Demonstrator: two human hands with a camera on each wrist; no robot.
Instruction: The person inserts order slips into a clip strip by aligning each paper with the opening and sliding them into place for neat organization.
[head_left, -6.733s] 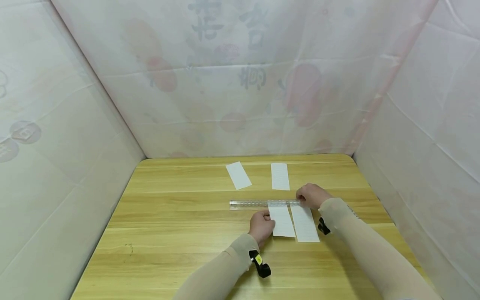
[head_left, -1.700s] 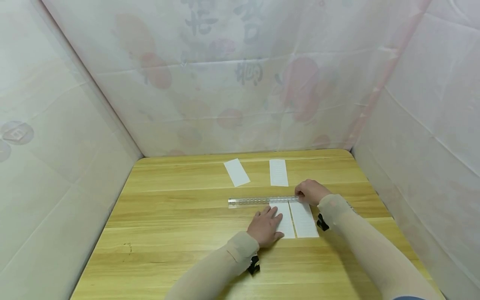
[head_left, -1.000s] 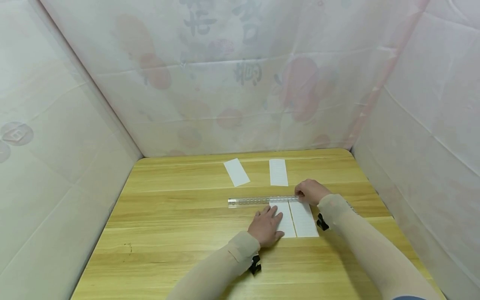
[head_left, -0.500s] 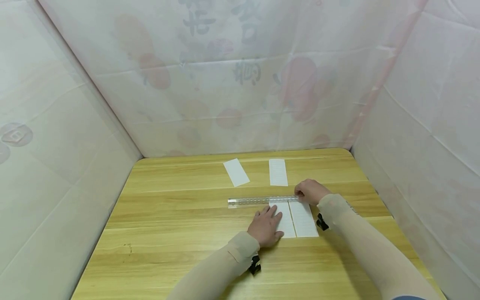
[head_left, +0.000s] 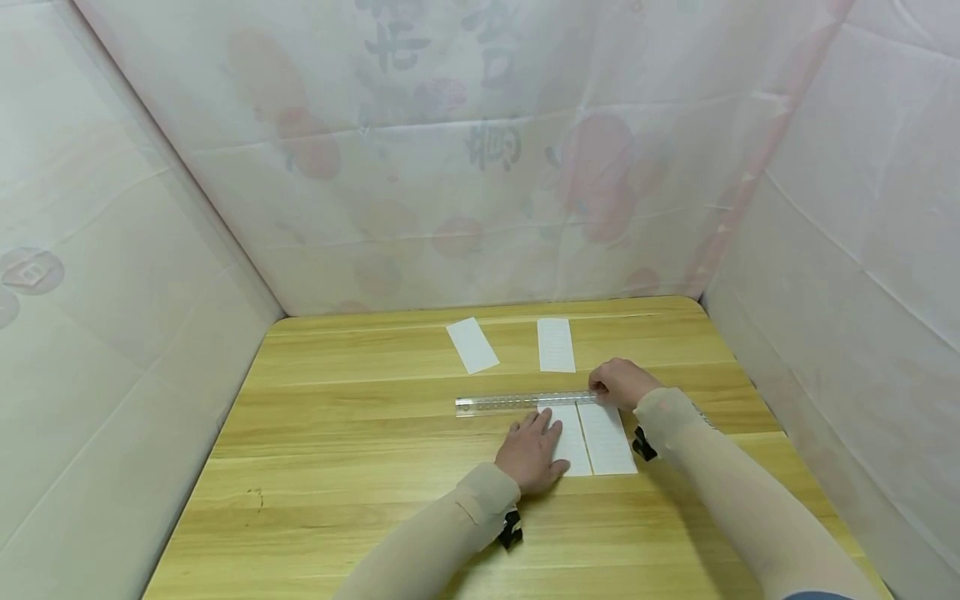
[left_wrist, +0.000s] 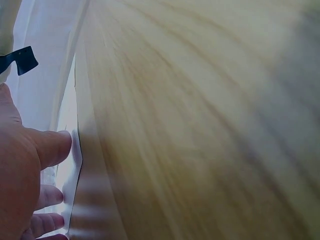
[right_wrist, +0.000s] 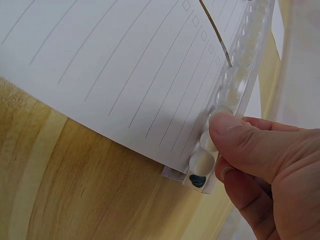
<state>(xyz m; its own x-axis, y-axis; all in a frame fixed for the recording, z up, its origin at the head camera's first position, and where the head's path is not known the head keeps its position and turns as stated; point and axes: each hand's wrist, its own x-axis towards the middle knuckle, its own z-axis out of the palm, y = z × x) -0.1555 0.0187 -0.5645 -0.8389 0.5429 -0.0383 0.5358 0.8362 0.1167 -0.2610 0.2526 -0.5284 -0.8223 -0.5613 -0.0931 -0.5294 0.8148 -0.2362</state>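
Right grip (head_left: 624, 383) pinches a clear ruler (head_left: 502, 404) near its right end, on the desk (head_left: 337, 467); I see its long axis run leftward from there, across the far ends of the left paper slip (head_left: 573, 442) and right paper slip (head_left: 609, 442). Left grip (head_left: 528, 458), splayed, grasping nothing, rests on the left paper slip; right is nearer the ruler.

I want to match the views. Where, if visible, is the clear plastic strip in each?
Head: the clear plastic strip lies below centre, its right end in the right hand.
Left wrist: I cannot make it out.
Right wrist: slanting down from top right.
Shared landmark: the wooden table.
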